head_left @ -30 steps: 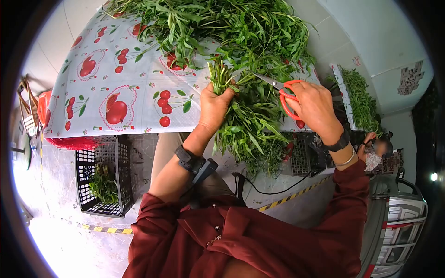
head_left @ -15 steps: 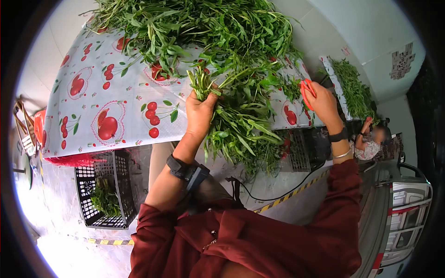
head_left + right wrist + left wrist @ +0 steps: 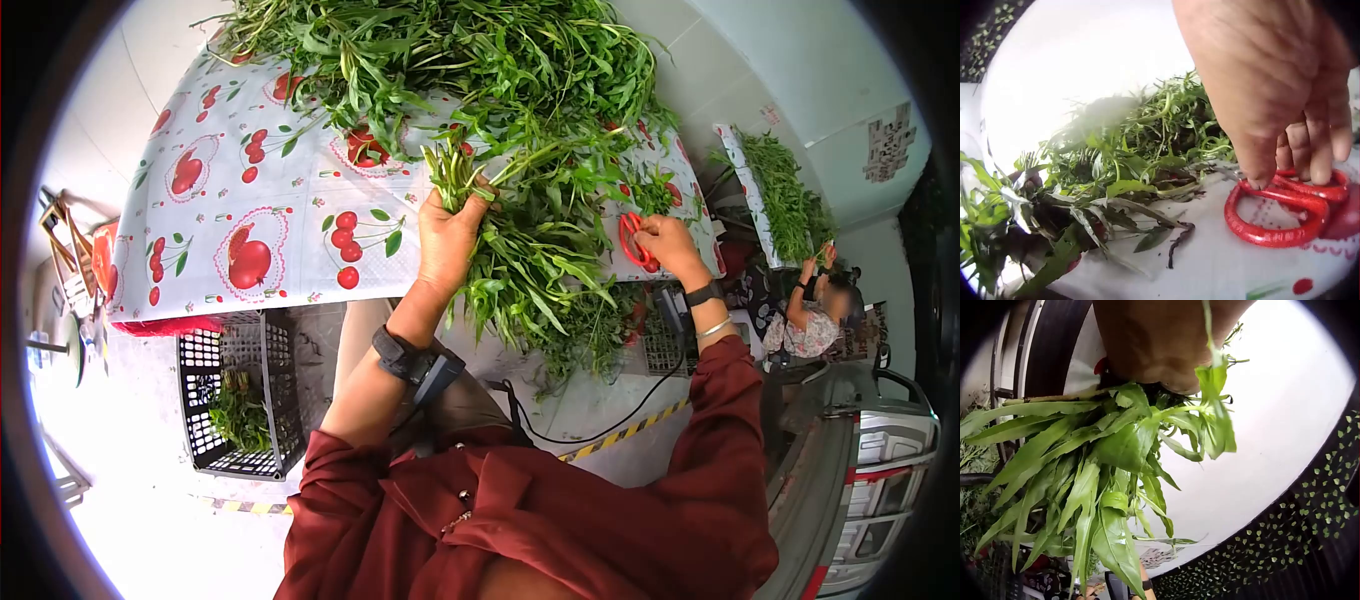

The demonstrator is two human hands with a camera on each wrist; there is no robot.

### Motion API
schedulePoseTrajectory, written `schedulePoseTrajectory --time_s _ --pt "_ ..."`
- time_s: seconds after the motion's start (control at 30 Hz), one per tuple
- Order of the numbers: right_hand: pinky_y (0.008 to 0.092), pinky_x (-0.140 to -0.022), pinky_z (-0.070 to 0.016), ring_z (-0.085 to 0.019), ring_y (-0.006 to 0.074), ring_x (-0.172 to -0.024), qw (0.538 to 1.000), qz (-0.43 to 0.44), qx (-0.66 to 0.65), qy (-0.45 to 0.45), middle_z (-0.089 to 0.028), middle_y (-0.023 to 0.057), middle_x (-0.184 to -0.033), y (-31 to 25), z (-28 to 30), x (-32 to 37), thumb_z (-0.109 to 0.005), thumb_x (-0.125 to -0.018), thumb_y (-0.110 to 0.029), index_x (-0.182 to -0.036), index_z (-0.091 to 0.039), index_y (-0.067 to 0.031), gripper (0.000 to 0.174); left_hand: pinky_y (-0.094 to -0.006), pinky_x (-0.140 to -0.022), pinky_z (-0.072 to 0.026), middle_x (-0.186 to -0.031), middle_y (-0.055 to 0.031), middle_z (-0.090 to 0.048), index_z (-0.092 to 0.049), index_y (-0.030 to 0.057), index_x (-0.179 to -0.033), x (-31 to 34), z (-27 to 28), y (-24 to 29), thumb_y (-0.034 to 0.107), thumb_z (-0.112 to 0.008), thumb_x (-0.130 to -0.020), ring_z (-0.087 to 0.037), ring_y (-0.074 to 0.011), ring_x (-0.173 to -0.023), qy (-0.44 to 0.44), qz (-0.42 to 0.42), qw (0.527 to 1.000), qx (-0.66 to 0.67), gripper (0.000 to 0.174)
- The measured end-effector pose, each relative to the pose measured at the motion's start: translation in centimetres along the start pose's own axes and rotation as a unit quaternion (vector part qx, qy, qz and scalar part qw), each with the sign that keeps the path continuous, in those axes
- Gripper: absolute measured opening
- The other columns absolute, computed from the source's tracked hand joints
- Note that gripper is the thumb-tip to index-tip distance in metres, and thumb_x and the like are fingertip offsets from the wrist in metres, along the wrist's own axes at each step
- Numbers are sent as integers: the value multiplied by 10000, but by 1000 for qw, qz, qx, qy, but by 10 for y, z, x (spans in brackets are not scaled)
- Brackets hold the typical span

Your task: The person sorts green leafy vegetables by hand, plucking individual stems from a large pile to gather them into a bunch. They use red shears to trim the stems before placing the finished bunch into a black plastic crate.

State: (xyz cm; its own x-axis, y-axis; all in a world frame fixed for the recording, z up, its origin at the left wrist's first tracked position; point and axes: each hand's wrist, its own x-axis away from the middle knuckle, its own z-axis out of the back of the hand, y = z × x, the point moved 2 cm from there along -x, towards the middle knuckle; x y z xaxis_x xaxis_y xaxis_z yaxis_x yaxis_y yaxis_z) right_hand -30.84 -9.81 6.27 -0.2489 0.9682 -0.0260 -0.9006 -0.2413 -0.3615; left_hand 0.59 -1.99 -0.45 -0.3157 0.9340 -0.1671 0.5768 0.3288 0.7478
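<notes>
In the head view my left hand grips a bunch of leafy green stems near the cut ends, which stick up above the fist. The long leaves spread to the right and hang past the table edge; they also fill the left wrist view as drooping leaves. My right hand is low at the table's right side, holding red-handled scissors by the handles. In the right wrist view, thumb and fingertips are at the red handles, which lie close on the tablecloth; the blades are mostly hidden.
A large heap of greens covers the back of the table, over a fruit-printed tablecloth. Below left stands a black crate with greens inside. Another table of greens and a seated person are at the right.
My right hand has moved away from the bunch to the right, then down toward the near table edge with the scissors. My left hand keeps hold of the bunch.
</notes>
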Motion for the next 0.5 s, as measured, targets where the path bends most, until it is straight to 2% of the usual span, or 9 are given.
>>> schedulePoseTrajectory --time_s 0.07,0.1,0.17,0.2,0.27,0.33,0.37,0.5 --pt "349 -605 -444 -584 248 -632 995 67 54 48 -599 136 -700 -13 11 -8 -624 -751 -170 -882 -612 8 221 -253 -696 -477 -884 -28 -584 -554 22 -1007 0 -1 1 48 -583 -837 -566 -121 -773 -1 0 1000 4 174" --pt "349 -605 -444 -584 248 -632 995 65 53 46 -599 136 -700 -26 17 -11 -624 -751 -170 -882 -612 8 221 -253 -696 -477 -884 -28 -584 -554 22 -1007 0 -2 2 48 -583 -837 -566 -121 -773 -1 2 1000 3 174" --pt "325 -641 -449 -585 230 -679 987 123 -50 94 -603 118 -771 -71 29 -13 -601 -779 -132 -899 -615 -1 178 -226 -663 -449 -817 -12 -591 -545 22 -928 1 -2 4 47 -572 -838 -542 -90 -713 16 -4 999 -36 98" --pt "325 -641 -449 -585 230 -679 987 121 -52 94 -603 118 -771 -94 33 -11 -601 -779 -132 -899 -615 -1 178 -223 -656 -448 -815 -11 -589 -546 24 -928 0 -2 2 45 -569 -837 -543 -88 -712 14 -9 999 -37 97" --pt "317 -662 -448 -582 238 -735 965 235 -61 94 -591 109 -846 -141 33 -9 -592 -786 -98 -908 -614 -8 154 -222 -654 -449 -815 -9 -589 -547 25 -929 2 -3 5 47 -571 -836 -542 -85 -711 14 5 1000 -27 98" --pt "321 -666 -448 -576 250 -742 957 270 -42 97 -584 111 -863 -165 18 -12 -599 -781 -104 -912 -613 -10 162 -224 -650 -451 -814 -5 -588 -550 30 -927 1 -5 6 52 -576 -835 -541 -81 -705 22 22 1000 -3 98" --pt "324 -670 -448 -570 261 -750 947 303 -22 98 -576 113 -880 -173 14 -14 -606 -776 -110 -915 -613 -12 170 -224 -650 -451 -814 -5 -588 -550 30 -927 1 -6 7 52 -576 -835 -541 -81 -705 23 20 1000 -4 98" --pt "334 -658 -450 -565 280 -729 939 337 -19 70 -582 106 -845 -175 -4 -37 -615 -768 -119 -904 -620 -17 170 -226 -652 -454 -811 -9 -590 -548 32 -925 3 -5 7 60 -577 -837 -545 -84 -708 18 22 1000 1 97"
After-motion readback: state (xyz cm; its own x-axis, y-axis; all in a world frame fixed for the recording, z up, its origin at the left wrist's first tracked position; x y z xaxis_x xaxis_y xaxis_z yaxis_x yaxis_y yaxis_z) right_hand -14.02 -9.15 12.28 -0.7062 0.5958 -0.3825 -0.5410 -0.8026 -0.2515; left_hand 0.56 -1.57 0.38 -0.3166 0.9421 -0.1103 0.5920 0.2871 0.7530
